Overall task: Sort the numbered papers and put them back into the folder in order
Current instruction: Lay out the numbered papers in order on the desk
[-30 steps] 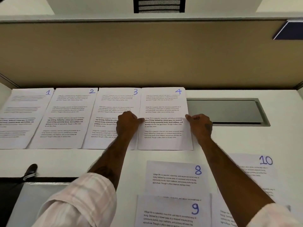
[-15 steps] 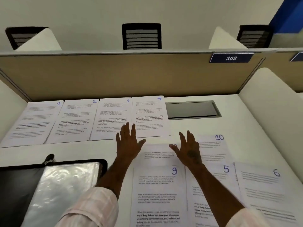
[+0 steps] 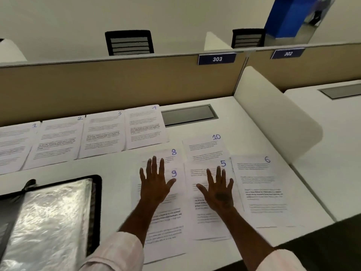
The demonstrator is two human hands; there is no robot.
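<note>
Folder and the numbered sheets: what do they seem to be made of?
Folder: black rim, probably plastic or fabric, cannot tell; its sleeve looks like clear glossy plastic, from the crinkled white glare. Sheets: thin matte white paper, lying flat, with printed text and blue pen numerals.

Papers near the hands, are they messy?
Yes. Unlike the neat back row, they overlap out of order: sheet 9 lies over sheet 8, sheet 5 over sheet 10, sheet 6 beside it. No 7 shows.
</note>
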